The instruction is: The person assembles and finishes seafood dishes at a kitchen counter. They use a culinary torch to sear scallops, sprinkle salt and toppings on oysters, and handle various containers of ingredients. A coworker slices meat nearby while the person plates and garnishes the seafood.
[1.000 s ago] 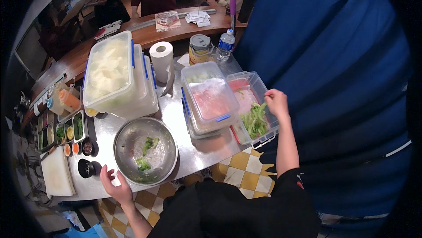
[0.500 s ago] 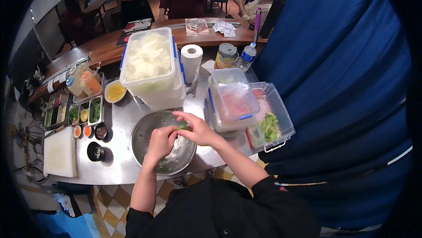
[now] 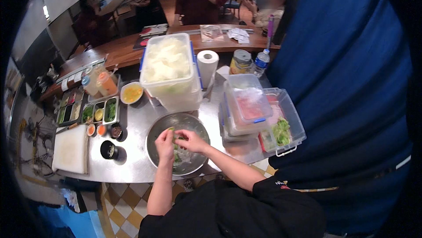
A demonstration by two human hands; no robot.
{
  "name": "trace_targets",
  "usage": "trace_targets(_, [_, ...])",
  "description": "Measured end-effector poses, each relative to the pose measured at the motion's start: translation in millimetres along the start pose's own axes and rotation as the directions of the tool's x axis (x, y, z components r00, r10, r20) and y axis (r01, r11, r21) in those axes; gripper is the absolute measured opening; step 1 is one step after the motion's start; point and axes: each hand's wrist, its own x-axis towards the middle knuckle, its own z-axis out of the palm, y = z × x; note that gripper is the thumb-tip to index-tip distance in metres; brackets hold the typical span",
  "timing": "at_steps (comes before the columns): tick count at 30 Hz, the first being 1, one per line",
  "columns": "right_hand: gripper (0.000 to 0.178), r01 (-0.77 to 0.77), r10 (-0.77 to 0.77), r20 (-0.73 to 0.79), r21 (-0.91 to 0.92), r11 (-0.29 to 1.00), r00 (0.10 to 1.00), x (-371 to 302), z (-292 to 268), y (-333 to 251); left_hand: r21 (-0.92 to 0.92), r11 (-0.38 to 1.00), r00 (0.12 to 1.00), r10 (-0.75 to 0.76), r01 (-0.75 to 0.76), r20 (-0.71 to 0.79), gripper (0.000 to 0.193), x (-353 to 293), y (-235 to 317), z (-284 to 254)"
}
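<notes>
A wide steel mixing bowl [image 3: 205,153] stands near the counter's front edge, with green leaf pieces and something pale and wet in it. Both my hands are over the bowl, close together. My left hand [image 3: 165,146] is closed, pinching leafy greens [image 3: 172,129] whose tip shows above the fingers. My right hand [image 3: 194,142] faces it, its fingers curled in a pinch at the same greens. Exactly how much each hand holds is partly hidden by the fingers.
Stacked clear tubs [image 3: 170,93] and a paper towel roll [image 3: 208,69] stand behind the bowl. Lidded containers [image 3: 249,106] and a lettuce bin [image 3: 295,139] are on the right. Left are squeeze bottles [image 3: 105,82], a cutting board [image 3: 70,150] and a black cup [image 3: 109,150].
My hands have come down and drawn slightly apart over the bowl; the right fingers, stretched before, are now curled. The whole view has shifted, so the counter appears farther right.
</notes>
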Motion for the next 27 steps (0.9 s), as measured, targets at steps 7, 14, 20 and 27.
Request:
trace_targets(7, [0.03, 0.272, -0.194, 0.192, -0.727, 0.631, 0.962, 0, -5, -12, 0.21, 0.962, 0.984, 0.166, -0.176, 0.066, 0.01, -1, 26, 9])
trace_targets(14, [0.043, 0.025, -0.068, -0.043, -0.634, 0.773, 0.997, 1, -22, 5, -0.125, 0.992, 0.992, 0.004, -0.02, -0.129, 0.016, 0, 16, -15])
trace_targets(20, [0.032, 0.269, -0.227, 0.152, -0.668, 0.694, 0.962, 5, -1, -1, 0.321, 0.935, 0.988, 0.15, -0.153, 0.034, 0.014, -4, -4, -17])
trace_targets(27, [0.046, 0.338, -0.531, -0.104, -0.667, 0.665, 0.841, -21, -5, -1, -0.338, 0.916, 0.977, -0.202, 0.214, 0.071, 0.014, 10, 3, -23])
